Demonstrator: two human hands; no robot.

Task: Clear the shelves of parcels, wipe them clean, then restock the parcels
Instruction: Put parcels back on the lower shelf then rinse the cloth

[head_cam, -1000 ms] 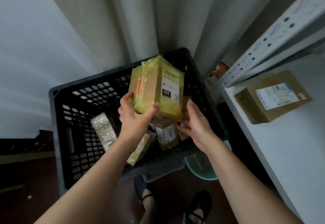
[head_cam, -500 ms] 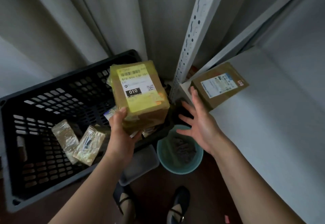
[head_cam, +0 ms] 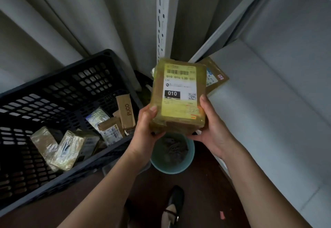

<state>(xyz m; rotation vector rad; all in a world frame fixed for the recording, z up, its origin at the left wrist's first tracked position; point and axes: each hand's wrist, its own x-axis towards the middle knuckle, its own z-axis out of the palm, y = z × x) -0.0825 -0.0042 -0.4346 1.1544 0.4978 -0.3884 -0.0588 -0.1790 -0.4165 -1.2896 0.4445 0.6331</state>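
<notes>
A yellow-taped cardboard parcel [head_cam: 179, 95] with a label reading 010 is held up in front of me. My left hand [head_cam: 146, 129] grips its lower left corner and my right hand [head_cam: 211, 129] holds its lower right side. It hovers near the left end of the white shelf [head_cam: 268, 120], partly covering a brown labelled parcel [head_cam: 215, 77] that lies on the shelf's far left corner. The black plastic crate [head_cam: 59, 88] on the left holds several more parcels [head_cam: 57, 149].
A white perforated shelf upright [head_cam: 162, 18] rises behind the held parcel. A teal bucket [head_cam: 172, 158] with a grey rag inside stands on the dark floor below my hands. My shoes [head_cam: 172, 208] show at the bottom. Grey curtains hang behind.
The parcel has come out of the crate and moved right toward the shelf. My right hand, open half a second ago, now holds the parcel's right side.
</notes>
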